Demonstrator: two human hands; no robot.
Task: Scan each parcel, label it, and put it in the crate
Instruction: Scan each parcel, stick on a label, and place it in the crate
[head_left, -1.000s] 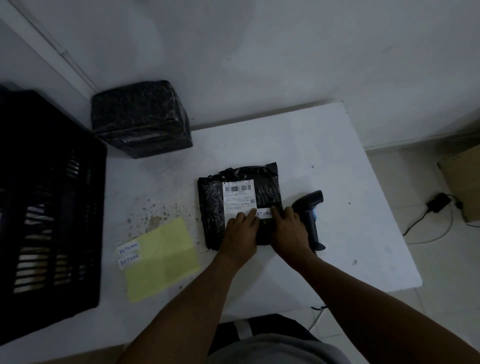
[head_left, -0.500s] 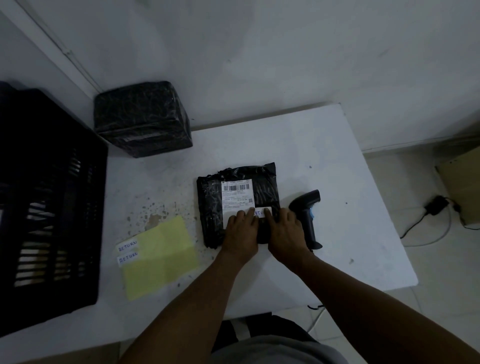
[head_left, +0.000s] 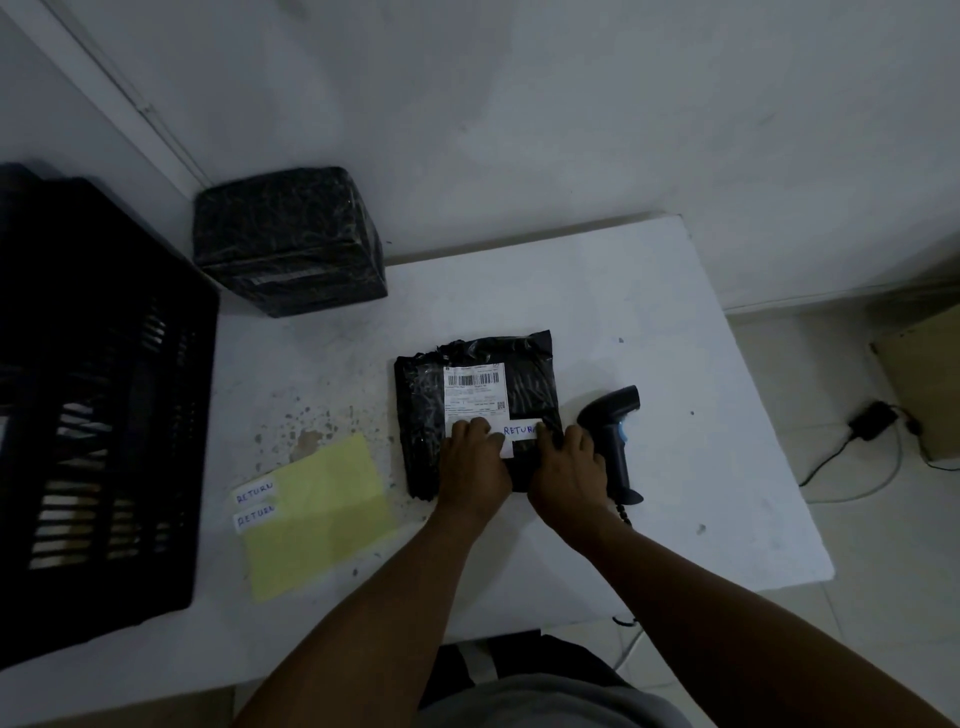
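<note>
The left hand (head_left: 475, 465) lies flat on the black parcel (head_left: 475, 410), its fingers straight and pressing down on the left end of the white RETURN label (head_left: 521, 431); the right hand (head_left: 566, 467) presses its fingers on the right end of the same label, not gripping anything; both hands push down, most likely so the sticky label lies smooth and holds fast; the parcel lies flat in the middle of the white table (head_left: 675, 322), with its printed shipping sticker (head_left: 474, 387) facing up so the bars can be read; the new label sits just below that sticker and does not seem to cover the bars; the black scanner (head_left: 613, 431) lies just beside the right hand, put down so both hands are free; to the left lies a yellow sheet (head_left: 322, 519) with two more RETURN labels (head_left: 254, 501) on its edge, ready for later parcels; another wrapped parcel (head_left: 288, 239) waits at the back by the wall; the black crate (head_left: 93, 389) stands at the left end of the table, close enough to reach; the labelled parcel is not yet in it.
</note>
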